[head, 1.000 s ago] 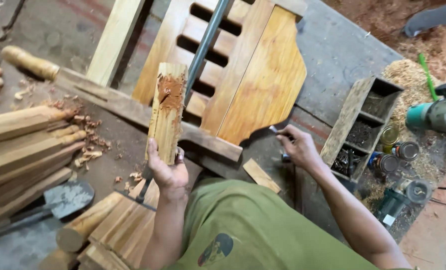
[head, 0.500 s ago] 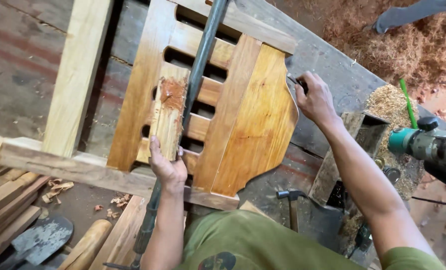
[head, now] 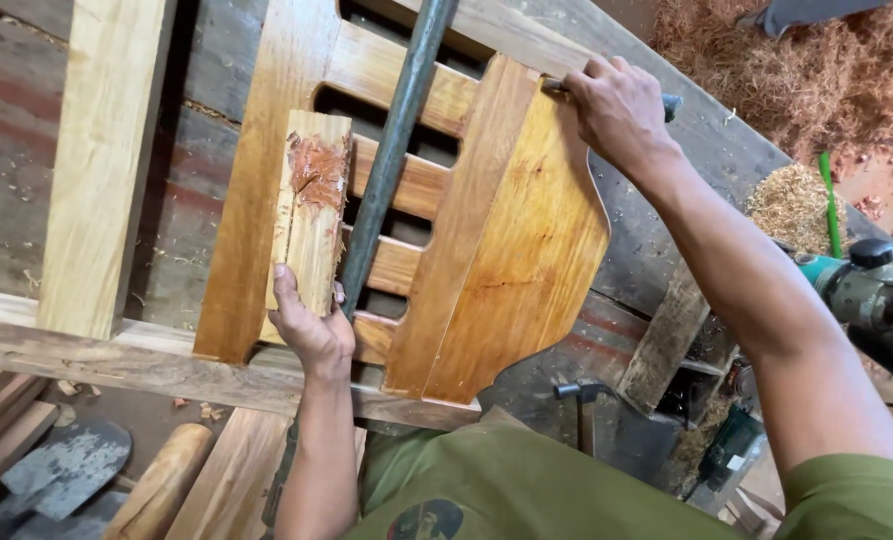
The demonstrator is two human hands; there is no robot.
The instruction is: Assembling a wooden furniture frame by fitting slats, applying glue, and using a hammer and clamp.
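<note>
Over slatted wood panel (head: 507, 250): L hand (head: 312, 330) grip shut on rough block (head: 309, 215); R hand (head: 617, 110) clasps metal tool (head: 557, 87).

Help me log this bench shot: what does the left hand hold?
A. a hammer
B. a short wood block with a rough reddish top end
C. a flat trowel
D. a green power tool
B: the left hand grips a short wood block, upright, with a rough reddish top end.

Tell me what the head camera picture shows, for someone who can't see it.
A person's left hand holds a wooden block upright over a slatted wooden panel, while the right hand grips a tool at the panel's top edge.
</note>
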